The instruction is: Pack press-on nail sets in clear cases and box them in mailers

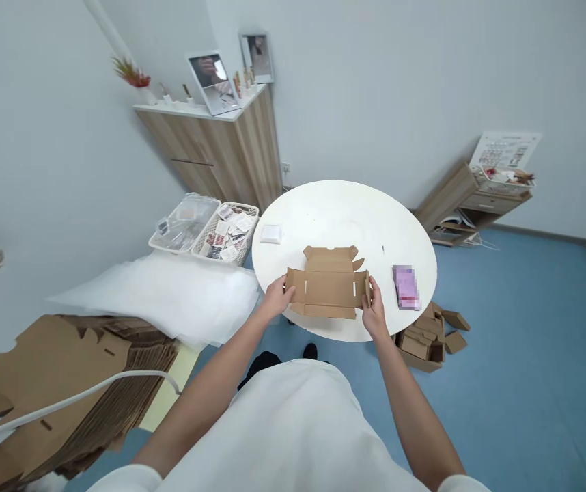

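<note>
An unfolded brown cardboard box (330,288) is held over the near part of a round white table (344,205). My left hand (277,298) grips its left side flap, the thumb on top. On the opposite end my right hand (373,309) pinches the right side flap, which is bent upward. The box's far panel lies open toward the back, with small tabs sticking out at its corners. A purple pack (406,287), partly pixelated, lies on the table to the right of my right hand. Farther left sits a small white square packet (271,234).
Left of the table are a white basket of printed cards (226,234), a basket of clear plastic bags (185,222), white sheets (170,290) and a tall stack of flat cardboard (67,383). Folded boxes (423,338) fill a carton on the floor at right. Cabinets stand behind.
</note>
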Motion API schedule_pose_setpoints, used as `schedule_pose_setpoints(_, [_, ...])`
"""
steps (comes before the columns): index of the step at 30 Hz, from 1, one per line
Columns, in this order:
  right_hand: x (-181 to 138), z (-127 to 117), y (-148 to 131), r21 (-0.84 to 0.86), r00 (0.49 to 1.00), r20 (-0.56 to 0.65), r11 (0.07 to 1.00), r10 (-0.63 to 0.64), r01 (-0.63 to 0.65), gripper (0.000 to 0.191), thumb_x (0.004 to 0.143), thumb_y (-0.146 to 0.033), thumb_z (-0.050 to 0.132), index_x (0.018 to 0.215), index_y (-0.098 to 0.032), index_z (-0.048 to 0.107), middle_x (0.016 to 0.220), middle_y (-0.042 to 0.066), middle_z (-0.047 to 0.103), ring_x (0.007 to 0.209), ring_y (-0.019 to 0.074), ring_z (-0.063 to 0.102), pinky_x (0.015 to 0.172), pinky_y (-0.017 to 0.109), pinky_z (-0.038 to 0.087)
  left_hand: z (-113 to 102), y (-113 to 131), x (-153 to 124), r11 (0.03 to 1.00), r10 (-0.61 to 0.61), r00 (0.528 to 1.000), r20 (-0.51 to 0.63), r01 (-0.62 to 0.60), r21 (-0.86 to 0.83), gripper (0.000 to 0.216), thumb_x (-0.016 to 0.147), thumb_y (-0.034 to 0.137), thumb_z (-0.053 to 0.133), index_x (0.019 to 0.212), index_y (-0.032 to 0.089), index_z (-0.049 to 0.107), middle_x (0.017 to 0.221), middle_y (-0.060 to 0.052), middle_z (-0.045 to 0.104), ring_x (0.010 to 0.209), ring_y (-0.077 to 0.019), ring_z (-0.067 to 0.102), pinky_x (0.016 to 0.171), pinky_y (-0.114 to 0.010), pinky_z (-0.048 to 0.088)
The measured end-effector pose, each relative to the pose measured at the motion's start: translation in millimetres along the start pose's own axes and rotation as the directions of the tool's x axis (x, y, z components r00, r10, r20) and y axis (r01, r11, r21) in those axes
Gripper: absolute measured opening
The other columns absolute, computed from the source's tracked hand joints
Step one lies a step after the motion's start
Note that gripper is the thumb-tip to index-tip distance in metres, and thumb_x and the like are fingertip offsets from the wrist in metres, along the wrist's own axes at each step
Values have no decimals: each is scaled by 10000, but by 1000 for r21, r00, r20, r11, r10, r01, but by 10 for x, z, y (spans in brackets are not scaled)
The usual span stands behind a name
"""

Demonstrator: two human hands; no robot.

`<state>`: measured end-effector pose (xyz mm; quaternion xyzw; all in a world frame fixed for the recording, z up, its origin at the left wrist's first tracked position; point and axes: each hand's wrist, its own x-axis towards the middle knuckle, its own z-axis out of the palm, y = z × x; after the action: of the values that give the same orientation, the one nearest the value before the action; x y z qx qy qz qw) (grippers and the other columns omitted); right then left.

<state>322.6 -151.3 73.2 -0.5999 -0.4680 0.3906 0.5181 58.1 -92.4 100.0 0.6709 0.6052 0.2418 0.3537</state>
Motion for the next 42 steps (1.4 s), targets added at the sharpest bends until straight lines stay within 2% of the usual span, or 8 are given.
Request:
schedule_pose_setpoints(4, [-33,-103,446,0,996,-68,998,55,-55,596,819,-459,384,1353,-264,205,1409,49,270,1272,184,295,1011,385,323,271,-20,125,999,-22,999,36,20,51,368,759,193,472,1126,176,504,1004,-60,627,811,-171,584,707,-286,456])
schedule_pose_setpoints(9, [-66,-108,760,-12,978,-34,979,204,-204,603,812,-452,375,1355,-248,208,1311,70,413,1178,179,429,944,360,394,496,-163,225,992,-87,995,45,82,95,414,771,204,476,1183,171,461,1040,-76,611,875,-180,582,740,-287,456])
schedule_pose_setpoints(14, [45,-103,730,-214,946,-142,924,291,-316,564,754,-357,441,1291,-204,359,1168,92,492,985,184,531,867,354,434,585,-234,421,984,-128,991,45,121,131,404,784,224,469,1184,171,458,1032,-80,608,910,-186,571,765,-297,452])
schedule_pose_setpoints(20, [286,-126,579,-265,937,-104,899,333,-349,525,717,-269,439,1238,-213,425,1070,62,537,823,150,564,792,333,462,625,-311,702,982,-188,977,102,184,45,479,798,300,467,1241,135,385,1004,-104,593,826,-167,594,742,-303,468])
schedule_pose_setpoints(26, [293,-136,584,-366,906,-209,830,368,-421,648,699,-285,476,1311,-173,293,1138,108,505,950,198,542,825,355,444,581,-365,598,961,159,987,14,-158,225,675,744,412,531,1305,123,291,1268,-179,401,1179,-278,378,932,-421,346])
schedule_pose_setpoints(32, [301,-129,487,-657,932,-311,665,188,-354,682,710,-341,495,1322,-159,256,1269,142,388,1191,276,330,961,443,303,632,-210,449,771,414,841,350,-528,357,529,660,377,648,1144,227,497,1276,-128,429,1234,-324,286,1003,-524,136])
schedule_pose_setpoints(38, [598,-70,327,-807,962,-209,525,175,-271,546,718,-354,504,1239,-233,391,1260,100,412,1178,283,334,945,474,271,788,-207,461,714,427,781,456,-601,360,349,701,170,590,1040,236,540,1095,-80,558,1183,-275,371,1000,-546,96])
schedule_pose_setpoints(42, [938,-116,339,-789,955,-81,567,285,-236,426,748,-325,470,1169,-261,460,1195,63,486,1096,241,438,920,439,315,849,-242,474,737,399,798,452,-572,359,272,745,156,524,1009,222,536,1023,-69,576,1063,-228,473,1002,-552,74])
